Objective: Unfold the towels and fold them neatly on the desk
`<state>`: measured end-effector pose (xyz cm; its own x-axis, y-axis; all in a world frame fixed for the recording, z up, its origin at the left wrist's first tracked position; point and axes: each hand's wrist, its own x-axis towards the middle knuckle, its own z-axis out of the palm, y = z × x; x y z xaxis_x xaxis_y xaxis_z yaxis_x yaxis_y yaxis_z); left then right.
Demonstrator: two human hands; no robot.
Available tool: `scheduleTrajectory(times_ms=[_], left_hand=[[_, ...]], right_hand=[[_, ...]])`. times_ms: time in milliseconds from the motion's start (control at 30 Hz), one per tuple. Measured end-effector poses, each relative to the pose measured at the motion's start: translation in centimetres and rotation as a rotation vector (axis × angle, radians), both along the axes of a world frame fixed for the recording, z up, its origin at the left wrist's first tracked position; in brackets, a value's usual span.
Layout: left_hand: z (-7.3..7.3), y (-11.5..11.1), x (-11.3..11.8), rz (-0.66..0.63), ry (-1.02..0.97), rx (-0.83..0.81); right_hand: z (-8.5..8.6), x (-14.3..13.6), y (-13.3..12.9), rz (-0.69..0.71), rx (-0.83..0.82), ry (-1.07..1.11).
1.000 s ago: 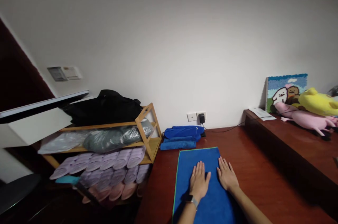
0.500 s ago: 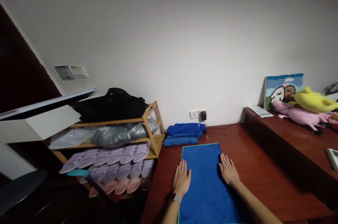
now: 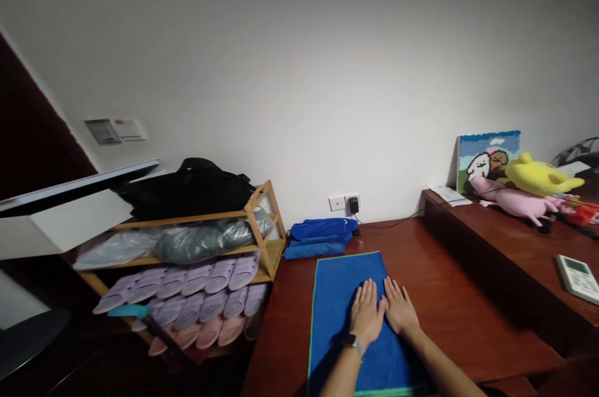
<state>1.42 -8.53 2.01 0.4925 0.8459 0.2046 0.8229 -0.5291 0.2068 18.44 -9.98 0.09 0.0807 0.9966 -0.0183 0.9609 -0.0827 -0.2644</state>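
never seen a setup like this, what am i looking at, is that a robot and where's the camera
There is no robot here. You are looking down past a person's own bare arms, from a camera worn on their head. The left hand, with a watch on its wrist, and the right hand lie flat and close together over a blue cloth with green edging. The cloth is spread on a reddish-brown table. Neither hand grips anything. Behind the cloth, near the wall, sit more blue cloths, bundled up. To the right, on a raised surface, are soft toys and a pale keypad device.
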Motion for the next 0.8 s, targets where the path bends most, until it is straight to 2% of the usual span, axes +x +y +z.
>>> scheduleTrajectory(times_ms=[67,133,200,267,400,500,567,667,800], left_hand=[[0.0,-0.7,2.3,-0.010,-0.009,-0.056],[-0.4,-1.1,2.6,-0.004,-0.009,-0.092],[-0.8,-1.3,0.8,0.014,0.000,-0.096],[-1.2,-1.2,-2.5,0.073,0.029,-0.089],[-1.8,-0.7,-10.3,0.302,0.096,-0.078],[-2.2,-0.4,-14.2,0.410,0.126,-0.059],[-2.5,-0.3,-15.3,0.425,0.133,-0.040],[-2.7,-0.1,-15.4,0.427,0.126,-0.018],[-2.4,0.1,-15.2,0.425,0.141,-0.029]], right_hand=[[-0.3,0.2,0.1,0.022,0.007,-0.009],[-0.5,0.2,0.1,0.029,0.024,-0.008],[-0.5,0.2,0.1,0.014,0.031,0.000],[-0.5,0.0,0.0,-0.004,0.034,0.004],[-0.1,-0.3,0.1,-0.011,0.034,-0.018],[0.4,-0.5,0.5,-0.008,0.009,-0.034],[1.0,-0.6,0.8,-0.006,-0.004,-0.028],[1.6,-0.6,0.4,0.000,-0.019,-0.005],[0.9,-0.3,-2.5,0.016,0.002,0.038]])
